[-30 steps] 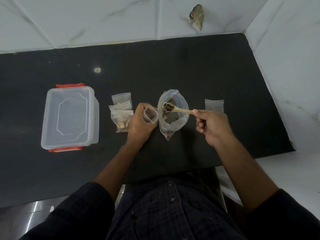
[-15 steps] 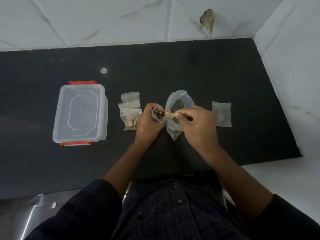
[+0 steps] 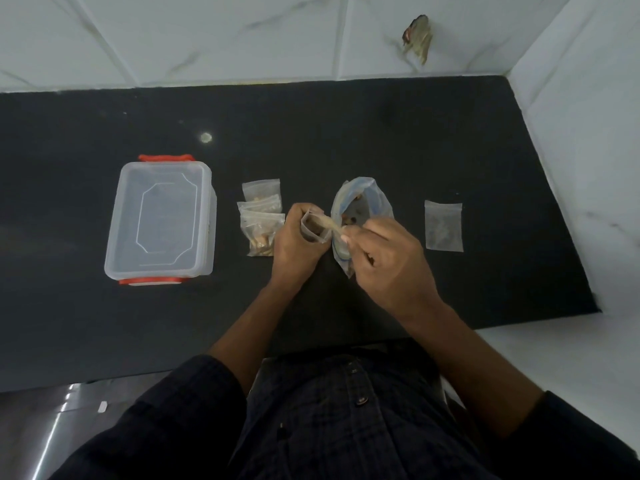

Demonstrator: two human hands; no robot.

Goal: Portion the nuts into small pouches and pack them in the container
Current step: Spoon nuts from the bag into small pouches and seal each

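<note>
The left hand (image 3: 298, 242) is curled round a small clear pouch (image 3: 314, 228), holding its mouth open and upward, while the right hand (image 3: 384, 258) pinches the handle of a wooden spoon (image 3: 327, 224) whose bowl is tipped into that mouth. To do this well, I would keep the pouch mouth wide and steady, turn the spoon slowly so the nuts slide off inside, and not lift away until the bowl is clear. The pouch is thin, see-through and floppy, so it needs support round its sides. Just behind the hands stands the larger open bag of nuts (image 3: 362, 206) on the dark tabletop (image 3: 346, 133). Left of it lie the filled pouches (image 3: 261, 216), overlapping. The lidded container (image 3: 161, 220) is further left, and one flat pouch (image 3: 444, 226) lies to the right.
</note>
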